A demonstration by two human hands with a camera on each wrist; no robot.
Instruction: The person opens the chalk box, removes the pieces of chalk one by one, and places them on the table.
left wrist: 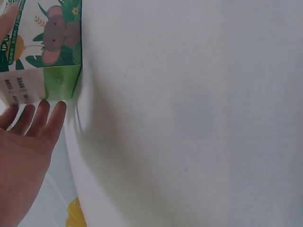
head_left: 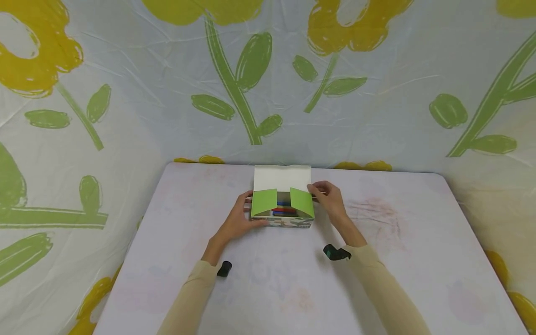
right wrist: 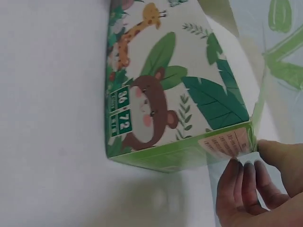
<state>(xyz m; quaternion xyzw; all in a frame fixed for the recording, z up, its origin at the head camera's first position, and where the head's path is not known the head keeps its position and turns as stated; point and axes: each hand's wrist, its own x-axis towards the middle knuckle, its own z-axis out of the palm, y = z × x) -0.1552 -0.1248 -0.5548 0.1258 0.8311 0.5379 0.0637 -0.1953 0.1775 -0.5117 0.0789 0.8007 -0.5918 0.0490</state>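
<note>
A cardboard box (head_left: 282, 222) with its lid raised stands toward the back of the table. Jungle animals are printed on its outside, an elephant and a brown bear among them. Two green side flaps (head_left: 264, 202) lean inward over the opening, and the white lid (head_left: 282, 177) stands up behind. Between the flaps show several blue, red and dark sticks (head_left: 284, 211). My left hand (head_left: 236, 223) grips the box's left end, thumb along the front and fingers at the side. At the right end, my right hand (head_left: 331, 201) pinches the upper corner between thumb and fingertips.
The box stands on a pale table (head_left: 268, 288) with faint coloured smudges. Close behind the table hangs a white sheet (head_left: 167, 102) with large yellow flowers and green leaves. Black wrist devices (head_left: 337, 252) sit by both sleeve cuffs.
</note>
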